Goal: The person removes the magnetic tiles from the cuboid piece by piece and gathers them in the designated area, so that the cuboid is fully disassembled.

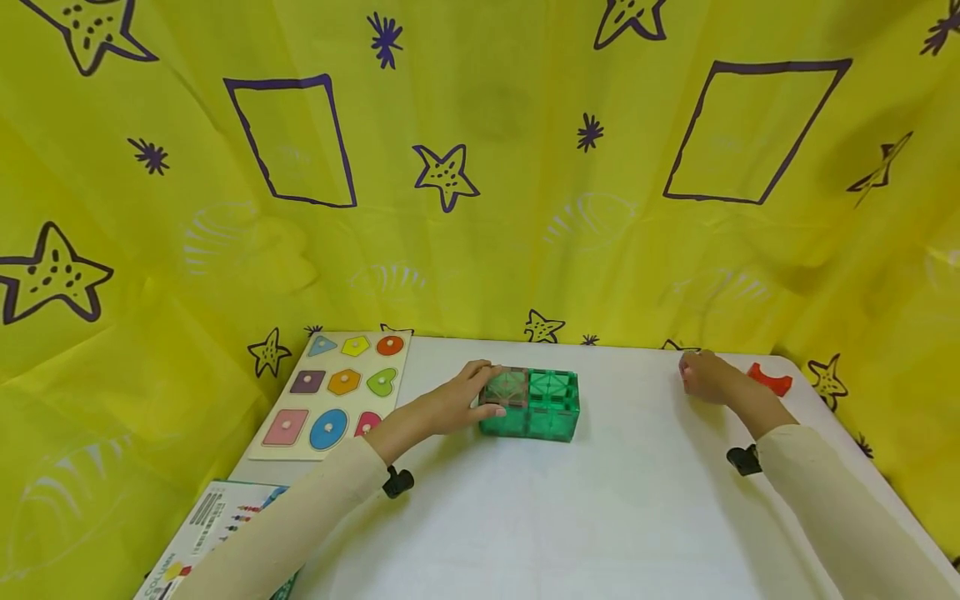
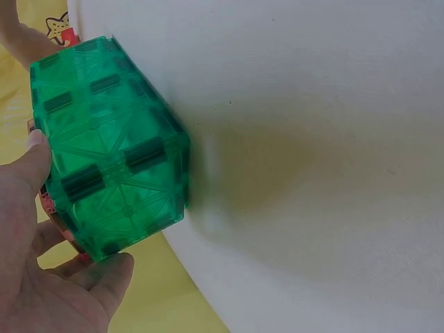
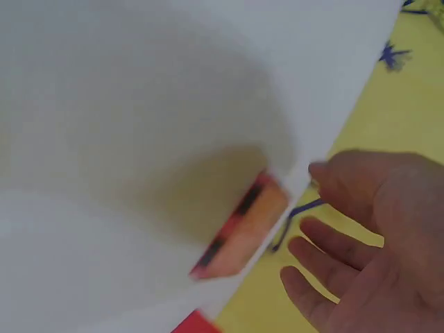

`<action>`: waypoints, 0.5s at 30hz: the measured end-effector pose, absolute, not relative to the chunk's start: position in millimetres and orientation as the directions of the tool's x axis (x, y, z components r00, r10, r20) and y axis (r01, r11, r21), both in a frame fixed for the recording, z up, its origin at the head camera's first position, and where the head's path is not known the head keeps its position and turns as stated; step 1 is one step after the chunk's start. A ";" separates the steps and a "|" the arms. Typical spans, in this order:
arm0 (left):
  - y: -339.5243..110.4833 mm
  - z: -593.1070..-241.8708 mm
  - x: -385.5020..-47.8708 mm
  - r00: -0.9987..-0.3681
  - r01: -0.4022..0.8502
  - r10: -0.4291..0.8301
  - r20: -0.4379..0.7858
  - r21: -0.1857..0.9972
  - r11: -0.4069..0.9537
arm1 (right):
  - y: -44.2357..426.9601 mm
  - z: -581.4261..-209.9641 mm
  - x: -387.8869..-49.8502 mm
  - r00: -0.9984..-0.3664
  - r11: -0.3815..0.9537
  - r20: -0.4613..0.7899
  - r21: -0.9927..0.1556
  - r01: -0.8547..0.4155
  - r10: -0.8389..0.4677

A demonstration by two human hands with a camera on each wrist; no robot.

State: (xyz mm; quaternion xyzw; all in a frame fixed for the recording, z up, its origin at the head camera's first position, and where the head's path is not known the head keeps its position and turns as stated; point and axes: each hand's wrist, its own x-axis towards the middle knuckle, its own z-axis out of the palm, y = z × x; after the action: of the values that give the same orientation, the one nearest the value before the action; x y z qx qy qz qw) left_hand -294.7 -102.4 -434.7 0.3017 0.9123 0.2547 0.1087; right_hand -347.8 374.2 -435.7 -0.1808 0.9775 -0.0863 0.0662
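A box of see-through green magnetic tiles stands mid-table, with a reddish tile over the left part of its top. My left hand grips the box's left end, thumb in front and fingers behind. The left wrist view shows the green box close up, beside the left hand. At the far right, my right hand is by a small red-edged magnetic tile, blurred in the right wrist view. There the fingers of my right hand are spread, with a gap to the tile.
A red curved piece lies right of my right hand near the table's back right corner. A shape puzzle board with knobbed pieces is at the left, with a printed box in front. Behind hangs a yellow patterned curtain.
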 end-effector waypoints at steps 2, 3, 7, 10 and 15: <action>-102.3 -434.8 -295.5 -0.793 0.499 0.607 -0.043 0.525 0.689 | 356.3 -427.2 -344.8 -0.913 0.899 -0.130 -0.271 -0.343 -0.388; -102.3 -434.7 -295.7 -0.793 0.500 0.608 -0.043 0.525 0.689 | 345.6 -421.8 -341.4 -0.910 0.892 -0.158 -0.316 -0.322 -0.384; -101.9 -434.3 -295.5 -0.795 0.494 0.605 -0.048 0.528 0.691 | 298.6 -405.5 -324.8 -0.882 0.841 -0.236 -0.473 -0.263 -0.408; -101.7 -434.2 -295.3 -0.795 0.491 0.605 -0.051 0.532 0.690 | 266.7 -401.3 -313.8 -0.859 0.782 -0.246 -0.573 -0.245 -0.449; -101.5 -433.7 -294.9 -0.792 0.496 0.609 -0.046 0.534 0.685 | 230.2 -399.1 -300.1 -0.858 0.742 -0.236 -0.633 -0.221 -0.456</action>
State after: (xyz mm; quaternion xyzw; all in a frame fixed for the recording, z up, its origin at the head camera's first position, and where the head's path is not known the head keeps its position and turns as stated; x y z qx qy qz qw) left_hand -294.9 -101.5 -433.7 0.3033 0.9111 0.2562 0.1105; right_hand -300.1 230.2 -399.1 -0.1853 0.9135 -0.3075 0.1915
